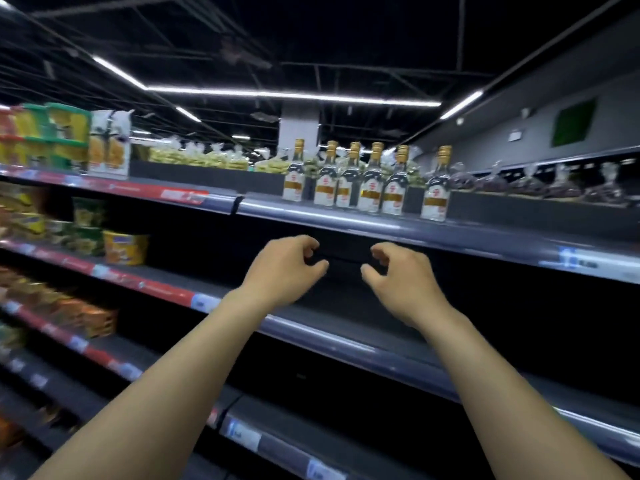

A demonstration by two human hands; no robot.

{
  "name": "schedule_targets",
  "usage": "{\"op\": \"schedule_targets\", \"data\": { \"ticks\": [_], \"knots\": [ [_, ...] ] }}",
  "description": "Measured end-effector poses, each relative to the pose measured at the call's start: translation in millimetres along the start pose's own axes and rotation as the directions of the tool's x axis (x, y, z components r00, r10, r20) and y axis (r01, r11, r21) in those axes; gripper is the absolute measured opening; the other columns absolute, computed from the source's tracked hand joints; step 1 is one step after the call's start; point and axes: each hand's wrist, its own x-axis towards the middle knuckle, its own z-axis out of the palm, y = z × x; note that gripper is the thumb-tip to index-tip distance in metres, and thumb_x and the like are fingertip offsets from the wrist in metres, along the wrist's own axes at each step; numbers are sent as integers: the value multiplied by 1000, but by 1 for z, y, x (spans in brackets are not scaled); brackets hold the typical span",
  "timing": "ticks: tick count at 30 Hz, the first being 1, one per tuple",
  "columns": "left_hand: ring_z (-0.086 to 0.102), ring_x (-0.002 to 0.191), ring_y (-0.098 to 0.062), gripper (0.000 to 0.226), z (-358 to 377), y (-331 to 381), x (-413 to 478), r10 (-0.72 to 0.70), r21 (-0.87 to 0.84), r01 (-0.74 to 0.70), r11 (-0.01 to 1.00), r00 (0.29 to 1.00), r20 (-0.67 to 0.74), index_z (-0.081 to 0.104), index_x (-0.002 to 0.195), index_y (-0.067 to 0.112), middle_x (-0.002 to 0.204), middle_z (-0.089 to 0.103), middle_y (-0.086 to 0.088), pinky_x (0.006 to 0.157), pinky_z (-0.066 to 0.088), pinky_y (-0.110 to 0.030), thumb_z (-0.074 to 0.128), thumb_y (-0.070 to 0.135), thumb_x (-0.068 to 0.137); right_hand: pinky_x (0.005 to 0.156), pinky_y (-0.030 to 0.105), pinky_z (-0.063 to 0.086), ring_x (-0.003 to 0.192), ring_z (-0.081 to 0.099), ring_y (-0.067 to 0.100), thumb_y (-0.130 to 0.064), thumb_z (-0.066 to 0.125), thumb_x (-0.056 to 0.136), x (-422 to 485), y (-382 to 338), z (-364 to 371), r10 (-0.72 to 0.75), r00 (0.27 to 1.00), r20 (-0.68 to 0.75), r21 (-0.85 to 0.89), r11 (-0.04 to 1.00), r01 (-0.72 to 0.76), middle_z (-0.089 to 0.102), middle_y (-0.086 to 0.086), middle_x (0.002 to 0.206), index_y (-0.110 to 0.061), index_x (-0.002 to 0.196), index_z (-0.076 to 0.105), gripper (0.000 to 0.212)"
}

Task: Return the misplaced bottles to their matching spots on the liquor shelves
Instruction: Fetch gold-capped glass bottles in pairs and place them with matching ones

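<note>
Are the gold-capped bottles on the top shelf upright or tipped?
Upright: the gold-capped bottles stand on their bases along the top shelf, caps up, none lying down.

Your left hand [282, 268] and right hand [400, 280] raised before middle shelf [311, 336], fingers loosely curled, holding nothing. Gold-capped bottles [370, 188] stand on top shelf [485, 233] above.

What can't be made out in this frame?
Head view:
Labels on the clear glass bottles with gold caps: blurred, unreadable.
Shelf-edge price tags: motion-blurred.
Dark gap between left hand and right hand: too dark to tell whether they hold anything.
Yellow packets at left: cut by frame edge.
</note>
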Motion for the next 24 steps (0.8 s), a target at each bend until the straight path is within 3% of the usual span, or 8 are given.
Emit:
{"op": "schedule_targets", "data": {
  "ticks": [6, 10, 14, 16, 17, 20, 22, 24],
  "knots": [
    [62, 102, -13, 52, 39, 52, 78, 89, -155, -95, 983, 995, -51, 61, 134, 17, 119, 68, 4, 84, 43, -25, 67, 47, 92, 102, 37, 49, 122, 60, 24, -38, 67, 96, 46, 28, -50, -4, 989, -148, -75, 997, -8, 66, 5, 134, -14, 139, 61, 50],
    [63, 102, -17, 52, 65, 82, 117, 117, -159, -140, 977, 982, -148, 62, 133, 12, 119, 69, -1, 84, 44, -26, 67, 44, 92, 89, 28, 43, 117, 62, 23, -37, 67, 95, 75, 53, -65, -10, 980, -199, -99, 995, -10, 67, 4, 130, -14, 135, 63, 46],
    [58, 81, -9, 56, 83, 99, 145, 101, -142, -134, 981, 971, -215, 61, 134, 14, 91, 66, 9, 74, 45, -28, 69, 47, 90, 74, 26, 38, 91, 60, 20, -31, 69, 91, 94, 70, -71, -36, 958, -285, -106, 994, 6, 71, 2, 104, -15, 114, 69, 28],
    [59, 80, -11, 58, 89, 104, 159, 98, -108, -124, 986, 972, -214, 61, 133, 15, 86, 62, 11, 71, 49, -31, 68, 51, 89, 62, 20, 35, 75, 55, 13, -29, 71, 89, 103, 78, -73, -26, 939, -343, -113, 993, -14, 63, -5, 87, -24, 96, 63, 12],
    [62, 82, -14, 58, 92, 106, 165, 92, -88, -113, 990, 972, -214, 61, 131, 15, 88, 64, 9, 70, 51, -32, 68, 53, 88, 60, 17, 33, 72, 53, 9, -29, 71, 89, 107, 81, -74, -25, 929, -369, -117, 993, -19, 59, -9, 83, -27, 92, 59, 13],
    [66, 89, -21, 61, 97, 108, 181, 64, -23, -70, 997, 976, -207, 59, 128, 17, 96, 70, 3, 72, 56, -37, 63, 62, 86, 71, 26, 36, 85, 54, 15, -34, 72, 90, 119, 92, -73, -3, 913, -407, -136, 989, -57, 58, -6, 92, -21, 109, 64, 25],
    [66, 81, -21, 63, 102, 108, 189, 54, 0, -55, 998, 983, -178, 58, 128, 18, 85, 68, 4, 69, 57, -38, 61, 65, 86, 84, 31, 41, 106, 58, 22, -39, 71, 91, 127, 97, -71, 26, 917, -399, -148, 985, -92, 64, 1, 112, -14, 132, 61, 49],
    [66, 78, -22, 67, 106, 109, 195, 59, 43, -52, 998, 986, -156, 53, 133, 19, 78, 65, 5, 66, 57, -37, 59, 67, 86, 99, 37, 43, 124, 55, 27, -42, 71, 91, 134, 99, -70, 57, 920, -387, -145, 982, -122, 63, 5, 132, -13, 142, 55, 60]
  ]
}}
